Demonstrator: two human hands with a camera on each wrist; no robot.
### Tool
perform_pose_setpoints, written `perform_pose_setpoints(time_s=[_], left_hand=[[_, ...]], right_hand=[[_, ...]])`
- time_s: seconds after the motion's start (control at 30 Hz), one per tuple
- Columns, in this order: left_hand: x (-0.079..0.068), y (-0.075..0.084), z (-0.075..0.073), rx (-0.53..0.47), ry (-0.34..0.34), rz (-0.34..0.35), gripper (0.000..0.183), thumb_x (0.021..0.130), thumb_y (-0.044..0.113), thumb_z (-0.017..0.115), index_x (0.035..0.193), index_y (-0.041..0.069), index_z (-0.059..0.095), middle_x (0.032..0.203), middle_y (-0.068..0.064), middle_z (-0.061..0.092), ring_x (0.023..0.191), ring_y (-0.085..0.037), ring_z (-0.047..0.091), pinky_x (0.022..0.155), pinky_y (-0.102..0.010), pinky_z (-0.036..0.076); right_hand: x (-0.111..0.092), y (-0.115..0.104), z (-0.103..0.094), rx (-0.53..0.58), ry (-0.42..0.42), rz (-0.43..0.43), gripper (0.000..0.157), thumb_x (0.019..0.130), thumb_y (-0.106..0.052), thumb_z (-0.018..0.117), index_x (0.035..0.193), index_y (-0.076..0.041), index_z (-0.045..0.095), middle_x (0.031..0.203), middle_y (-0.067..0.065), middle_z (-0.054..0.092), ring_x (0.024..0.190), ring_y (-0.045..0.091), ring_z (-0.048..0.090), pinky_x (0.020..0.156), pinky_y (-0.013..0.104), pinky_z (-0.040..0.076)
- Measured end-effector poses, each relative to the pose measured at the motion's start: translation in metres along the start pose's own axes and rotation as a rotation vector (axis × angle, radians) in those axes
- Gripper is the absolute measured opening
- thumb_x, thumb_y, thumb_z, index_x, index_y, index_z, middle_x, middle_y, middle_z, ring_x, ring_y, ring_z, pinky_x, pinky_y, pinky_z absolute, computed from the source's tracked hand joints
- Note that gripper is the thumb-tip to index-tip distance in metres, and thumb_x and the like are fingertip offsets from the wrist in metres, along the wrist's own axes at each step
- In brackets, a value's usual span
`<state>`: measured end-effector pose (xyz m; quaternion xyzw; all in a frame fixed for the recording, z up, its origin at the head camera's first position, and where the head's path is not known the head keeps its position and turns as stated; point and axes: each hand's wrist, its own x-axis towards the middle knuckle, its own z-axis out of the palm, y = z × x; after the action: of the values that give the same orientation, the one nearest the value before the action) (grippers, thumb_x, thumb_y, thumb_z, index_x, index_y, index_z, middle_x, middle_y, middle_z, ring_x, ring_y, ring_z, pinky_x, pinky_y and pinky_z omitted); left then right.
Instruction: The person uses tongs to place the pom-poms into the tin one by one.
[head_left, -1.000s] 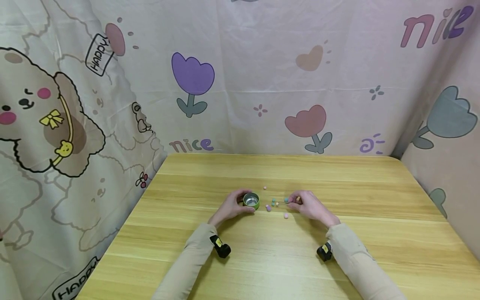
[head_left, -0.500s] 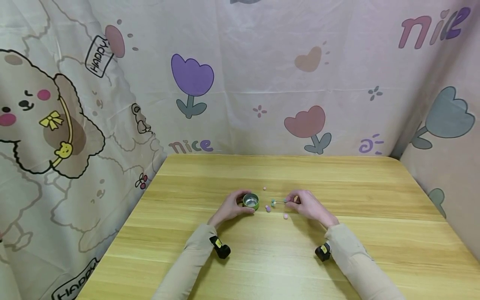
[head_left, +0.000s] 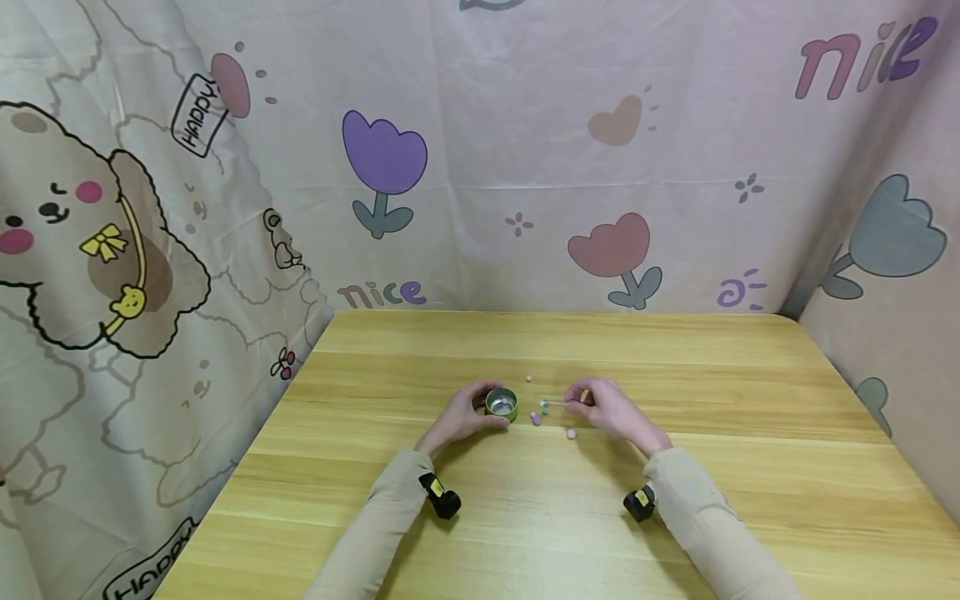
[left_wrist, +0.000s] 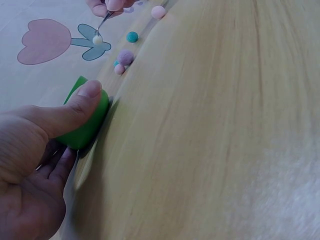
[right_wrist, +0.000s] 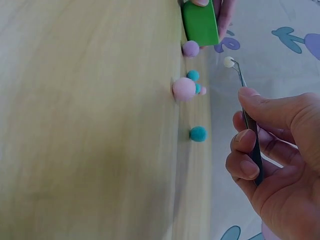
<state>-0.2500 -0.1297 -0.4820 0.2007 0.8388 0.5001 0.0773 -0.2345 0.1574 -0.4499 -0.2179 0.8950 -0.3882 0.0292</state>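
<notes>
My left hand [head_left: 461, 419] holds a small round green tin [left_wrist: 89, 129] on the table, thumb on the near side and fingers round the far side. Its open top shows a silvery inside. To the right, my right hand [right_wrist: 285, 135] pinches dark tweezers [right_wrist: 251, 120] with a bent tip. A cream pom-pom [right_wrist: 228, 62] is caught in that tip, raised over the table and pointing towards the tin. Between the hands lie loose pom-poms: a lilac one [right_wrist: 190, 49] near the tin, a larger-looking pink one [right_wrist: 184, 89] and a teal one [right_wrist: 198, 134].
A smaller teal pom-pom [right_wrist: 193, 75] and a tiny pink one [right_wrist: 202, 90] lie among the others. The wooden table [head_left: 480, 517] ends at a printed cloth [head_left: 480, 167] hung behind it. Each sleeve carries a black wrist camera [head_left: 444, 497].
My right hand has moved a little left, bringing the tweezers and the cream pom-pom nearer the tin. The teal pom-pom by its fingers has gone out of sight in the head view. My left hand stays put.
</notes>
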Motion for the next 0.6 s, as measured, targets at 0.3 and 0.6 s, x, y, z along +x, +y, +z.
perform_pose_setpoints(time_s=[0.3,0.6], left_hand=[[0.000,0.000,0.000,-0.006,-0.002,-0.001,0.065,0.079,0.007,0.084,0.136,-0.003,0.055,0.133,-0.023,0.062,0.124,-0.038,0.061,0.112,-0.048,0.049],[0.000,-0.001,0.000,-0.009,-0.009,0.009,0.064,0.080,0.006,0.083,0.136,-0.003,0.055,0.132,-0.023,0.062,0.124,-0.038,0.062,0.111,-0.047,0.050]], right_hand=[[0.005,-0.007,0.002,0.005,-0.006,-0.001,0.007,0.093,-0.010,0.069,0.097,-0.004,0.070,0.081,0.012,0.068,0.063,0.007,0.051,0.052,0.018,0.044],[0.013,-0.017,0.006,-0.003,0.004,-0.062,0.005,0.093,-0.010,0.070,0.094,-0.005,0.071,0.083,0.004,0.069,0.061,0.006,0.053,0.053,0.017,0.044]])
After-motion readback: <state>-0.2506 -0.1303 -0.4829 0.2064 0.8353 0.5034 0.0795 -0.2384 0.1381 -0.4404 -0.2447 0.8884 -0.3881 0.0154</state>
